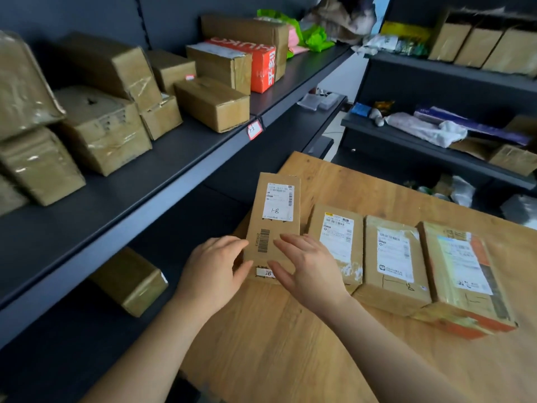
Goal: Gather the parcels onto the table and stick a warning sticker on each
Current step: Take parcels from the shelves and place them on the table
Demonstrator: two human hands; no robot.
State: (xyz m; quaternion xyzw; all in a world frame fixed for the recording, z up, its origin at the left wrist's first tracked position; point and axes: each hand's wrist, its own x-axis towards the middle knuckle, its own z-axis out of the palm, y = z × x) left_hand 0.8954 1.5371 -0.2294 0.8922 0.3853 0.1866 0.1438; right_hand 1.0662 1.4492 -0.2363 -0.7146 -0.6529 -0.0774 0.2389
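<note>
A narrow brown parcel point(274, 222) with a white label marked "1-8" lies on the wooden table point(290, 344) at its left edge. My left hand point(213, 269) holds its near left side, fingers curled round the edge. My right hand point(308, 266) rests on its near end with fingers straight. To its right lie three more brown parcels in a row: one with a white label point(338, 242), a second point(392, 260), and a third with orange tape point(465, 274). No warning sticker shows in view.
A dark shelf unit point(145, 181) on the left carries several brown boxes and a red box point(261, 62); one more box point(130, 280) sits on its lower shelf. Another shelf unit point(436, 135) at the back right holds bags and boxes.
</note>
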